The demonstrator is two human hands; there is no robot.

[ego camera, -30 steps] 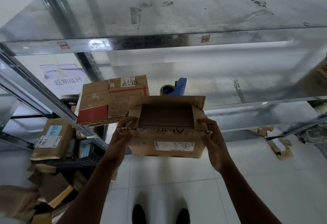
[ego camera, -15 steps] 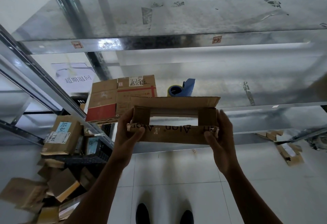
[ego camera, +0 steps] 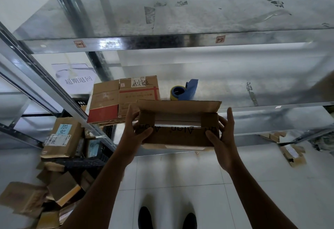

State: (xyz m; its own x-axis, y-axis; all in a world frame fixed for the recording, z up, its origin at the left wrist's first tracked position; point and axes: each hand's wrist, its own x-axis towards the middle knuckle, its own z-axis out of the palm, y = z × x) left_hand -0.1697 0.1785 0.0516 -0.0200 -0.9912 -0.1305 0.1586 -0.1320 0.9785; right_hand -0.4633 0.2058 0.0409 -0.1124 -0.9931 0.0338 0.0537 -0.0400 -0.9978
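- Holding an open cardboard box (ego camera: 178,137) w/ both hands, up at the front edge of the mid level of a metal rack (ego camera: 271,105).
- Left hand (ego camera: 133,136) grasps the box's left end: thumb lies across the near face, fingers run up the side.
- Right hand (ego camera: 223,136) grasps the right end the same way: thumb on the near face, fingers up past the corner.
- Box top is open: far flap stands up, both short side flaps are folded inward. Black lettering on the near flap reads upside down.
- Can't tell if the box's underside sits on the shelf lip or hangs clear of it.
- Just behind the box, same level: blue tape dispenser (ego camera: 186,90) w/ a yellowish roll.
- Left of the dispenser, a stack of cartons (ego camera: 122,98); top one has a handwritten label and red tape.
- Paper sign (ego camera: 78,79) w/ printed characters hangs behind, far left.
- Floor, left: pile of parcels (ego camera: 62,136) around a black crate (ego camera: 90,161). Floor, right: torn carton (ego camera: 292,154).
- Dark shoes (ego camera: 145,218) on white tile, below the arms.
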